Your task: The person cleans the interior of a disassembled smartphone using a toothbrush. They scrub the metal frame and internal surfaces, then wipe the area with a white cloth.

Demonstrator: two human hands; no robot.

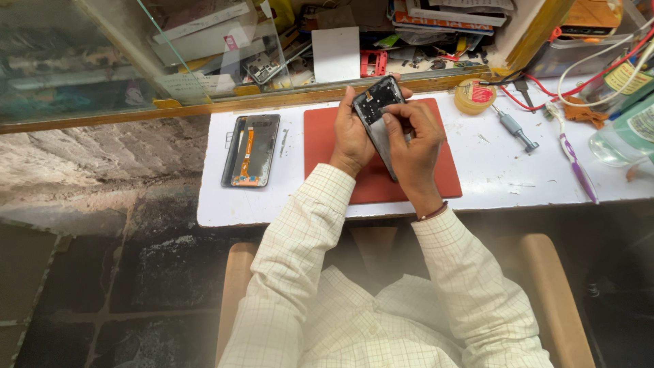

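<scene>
My left hand (352, 133) grips a dark phone frame (377, 102) from its left side and holds it tilted above a red work mat (446, 174). My right hand (412, 140) presses its fingertips onto the frame's face near the middle, thumb and fingers pinched together there. An opened phone body (251, 150) with an orange flex cable lies flat on the white counter (490, 177), left of the mat.
A round yellow tin (475, 95), a small screwdriver (516, 129) and a purple-handled brush (578, 167) lie right of the mat. Red and white cables and bottles crowd the right end. A glass case with phone parts stands behind. Stone floor lies to the left.
</scene>
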